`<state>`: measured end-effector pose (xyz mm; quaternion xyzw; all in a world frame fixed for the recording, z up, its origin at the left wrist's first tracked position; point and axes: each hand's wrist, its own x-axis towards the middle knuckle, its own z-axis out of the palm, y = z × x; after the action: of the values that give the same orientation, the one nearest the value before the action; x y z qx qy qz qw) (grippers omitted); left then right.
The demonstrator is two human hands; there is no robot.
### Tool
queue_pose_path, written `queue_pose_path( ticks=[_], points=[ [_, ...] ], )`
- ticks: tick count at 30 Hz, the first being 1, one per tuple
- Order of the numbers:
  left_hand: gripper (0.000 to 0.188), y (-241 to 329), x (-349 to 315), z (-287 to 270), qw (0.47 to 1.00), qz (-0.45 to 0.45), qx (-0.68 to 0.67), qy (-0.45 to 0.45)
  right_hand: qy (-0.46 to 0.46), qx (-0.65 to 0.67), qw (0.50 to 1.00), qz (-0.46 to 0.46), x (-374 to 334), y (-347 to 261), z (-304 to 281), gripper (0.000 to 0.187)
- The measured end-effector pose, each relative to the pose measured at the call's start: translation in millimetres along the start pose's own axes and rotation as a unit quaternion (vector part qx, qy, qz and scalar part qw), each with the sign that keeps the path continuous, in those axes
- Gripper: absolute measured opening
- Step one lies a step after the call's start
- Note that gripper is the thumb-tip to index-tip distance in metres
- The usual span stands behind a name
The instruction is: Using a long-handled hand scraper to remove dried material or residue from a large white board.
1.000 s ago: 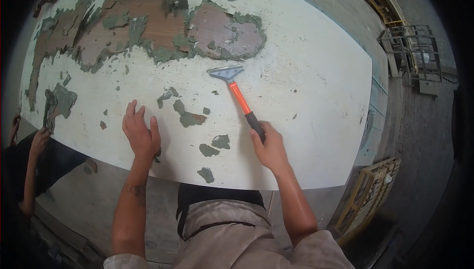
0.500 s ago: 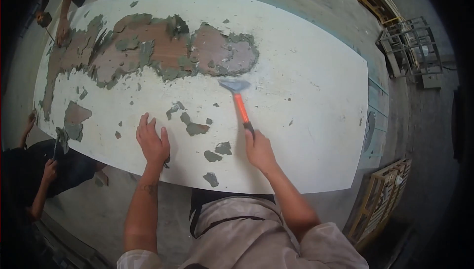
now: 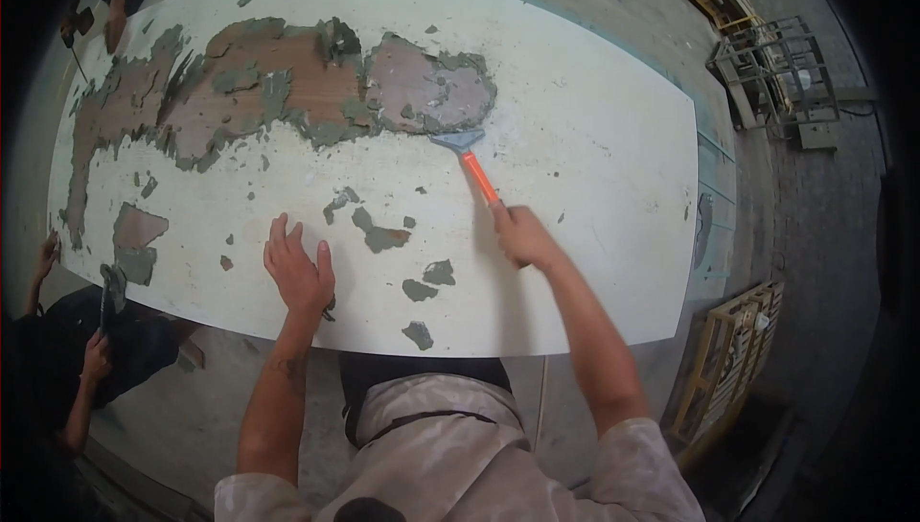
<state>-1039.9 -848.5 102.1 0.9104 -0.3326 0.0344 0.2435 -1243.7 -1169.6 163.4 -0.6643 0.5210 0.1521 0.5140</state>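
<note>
In my right hand [image 3: 522, 236] is a scraper [image 3: 478, 175] with an orange and dark handle and a wide grey blade. The blade's edge meets the lower right border of a patch of grey-green and reddish-brown coating [image 3: 316, 86]. That patch lies across a large white board [image 3: 613, 225]. My left hand [image 3: 301, 269] rests on the board near its front edge, fingers stretched and holding nothing. Loose grey-green flakes [image 3: 383, 234] are scattered between my hands, and several more lie closer to the front edge.
At the lower left a co-worker's hand [image 3: 97, 357] grips a scraper [image 3: 111, 294]. Another person's hand [image 3: 115, 31] touches the far left edge, near a dark tool [image 3: 77, 28]. A metal frame [image 3: 781, 71] and a wooden pallet [image 3: 725, 359] stand on the floor to the right.
My right hand has moved forward and slightly right, carrying the scraper's blade up to the coating's edge. My left hand stays nearly in place. The far-left person's hand has drawn back.
</note>
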Motion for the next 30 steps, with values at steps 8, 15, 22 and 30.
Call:
queue_pose_path(
  ticks=[8,15,22,30],
  points=[
    [0.04,50.5,37.4,-2.0,0.971,-0.042,-0.236,0.015,-0.051,-0.131,0.99,0.026,-6.4,-65.5,-63.5,0.068],
    [0.041,195.3,69.6,81.4,0.764,-0.286,-0.447,-0.367,0.061,-0.075,0.988,-0.117,17.5,10.8,-14.8,0.069],
    [0.039,220.7,75.1,125.0,0.695,-0.365,-0.517,-0.341,0.065,-0.07,0.986,-0.133,21.8,22.5,-11.1,0.064],
    [0.035,234.3,95.2,113.7,0.691,-0.34,-0.529,-0.357,-0.046,-0.139,0.985,-0.092,7.1,-31.9,-68.9,0.056]
  ],
)
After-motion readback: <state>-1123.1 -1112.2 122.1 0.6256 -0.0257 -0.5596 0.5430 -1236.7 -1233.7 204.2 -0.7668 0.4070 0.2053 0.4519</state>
